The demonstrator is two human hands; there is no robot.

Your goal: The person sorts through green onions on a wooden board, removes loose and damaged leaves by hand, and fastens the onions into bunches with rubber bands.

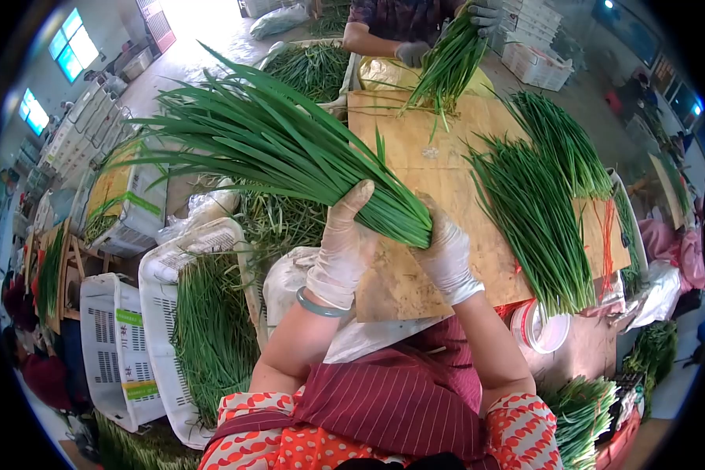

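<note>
A large bunch of garlic chives slants across in front of me, its leaf tips fanning out to the upper left. My left hand, in a whitish glove with a bangle at the wrist, grips the stalks from below, thumb on top. Around the even stem ends at the lower right my right hand, also gloved, is closed. Both hands are over the near part of a wooden board. On the board's right side lie two more piles of chives, a nearer one and a farther one.
Across the board, a co-worker's gloved hands hold another bunch. White crates stand at left, one filled with chives. Red ties hang at the board's right edge, above a white bucket.
</note>
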